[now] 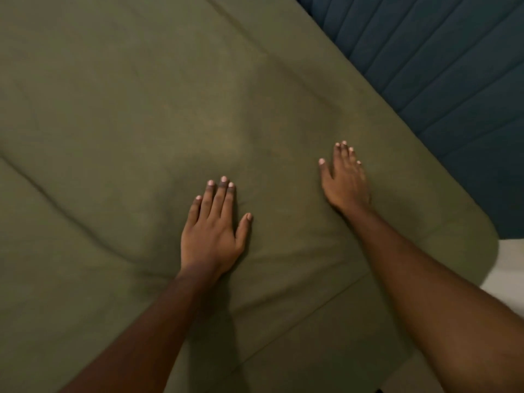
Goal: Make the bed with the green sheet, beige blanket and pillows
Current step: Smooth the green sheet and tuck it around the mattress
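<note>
A green pillow point(198, 114) fills most of the view, lying on the green sheet point(42, 279) of the bed. My left hand point(212, 228) lies flat on the pillow near its lower middle, fingers straight and together. My right hand point(344, 180) presses flat on the pillow further right, close to its right end, fingers pointing up. Neither hand holds anything. The beige blanket is not in view.
A dark blue padded headboard point(439, 66) with stitched ribs runs along the upper right, right behind the pillow. A strip of white surface point(507, 268) shows at the right edge past the pillow's corner.
</note>
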